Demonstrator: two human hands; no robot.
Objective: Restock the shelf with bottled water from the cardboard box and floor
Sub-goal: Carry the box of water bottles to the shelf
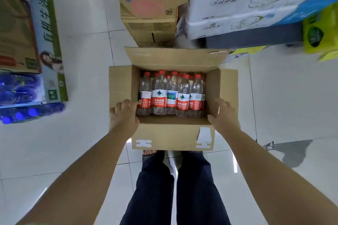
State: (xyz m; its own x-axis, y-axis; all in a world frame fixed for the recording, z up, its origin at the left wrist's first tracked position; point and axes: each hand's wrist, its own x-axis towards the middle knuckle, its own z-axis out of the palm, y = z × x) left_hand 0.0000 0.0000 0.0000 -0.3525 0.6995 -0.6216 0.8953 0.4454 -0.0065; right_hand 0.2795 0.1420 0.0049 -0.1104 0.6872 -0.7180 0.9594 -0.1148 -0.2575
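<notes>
The cardboard box (172, 133) is plain brown corrugated board, rectangular, at scene centre. Its four flaps are folded outward. The near flap carries two white printed marks. Whether the box rests on the floor (82, 142) cannot be told.

Inside stand the water bottles (160, 95): clear ribbed plastic, red screw caps, red-and-white labels. The near row holds five. Further red caps show behind them, and the total cannot be counted.

Left hand (124, 113): fingers curled over the left wall edge at the near corner, gripping it. Right hand (222, 113): fingers curled over the right wall edge at the near corner, thumb toward the near flap, gripping it.

The floor is glossy white tile with dark joints. Open tile lies to the left and right of the box. Just beyond the far flap stand stacked brown cartons (151, 29). Far right are white film-wrapped packs (237, 5) and a yellow-green carton (320, 29). At left are a green-edged carton (49, 33) and a wrapped pack of blue-capped bottles (22, 93).
</notes>
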